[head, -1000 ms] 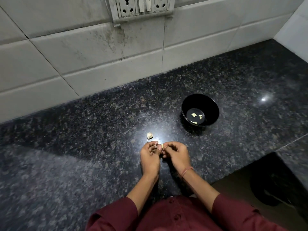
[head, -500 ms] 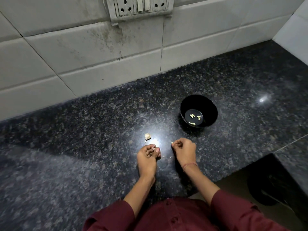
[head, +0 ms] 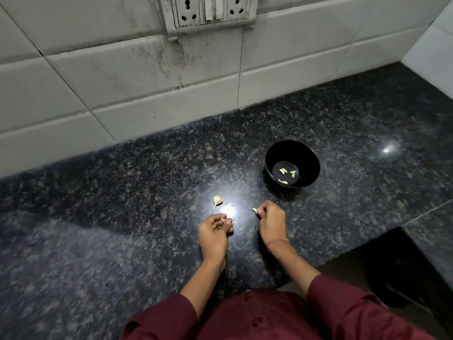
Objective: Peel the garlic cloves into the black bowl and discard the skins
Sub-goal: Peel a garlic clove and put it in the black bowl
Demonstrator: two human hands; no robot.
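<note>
A black bowl (head: 293, 153) stands on the dark granite counter (head: 122, 192) with a few peeled garlic cloves (head: 283, 171) on its bottom. My right hand (head: 271, 219) is below and left of the bowl and pinches a small pale peeled clove (head: 255, 210) at its fingertips. My left hand (head: 213, 230) rests on the counter with curled fingers, pinching a scrap of skin (head: 223, 219). An unpeeled clove (head: 217, 200) with its stem lies on the counter just beyond my left hand.
A tiled wall (head: 171, 77) with a socket panel (head: 208, 11) closes the back. The counter's front edge drops off at the right near a dark bin (head: 402, 271) on the floor. My maroon sleeves fill the bottom.
My hands were together over one clove and have drawn apart. The right hand has moved up and right towards the bowl with the peeled clove; the left stays put.
</note>
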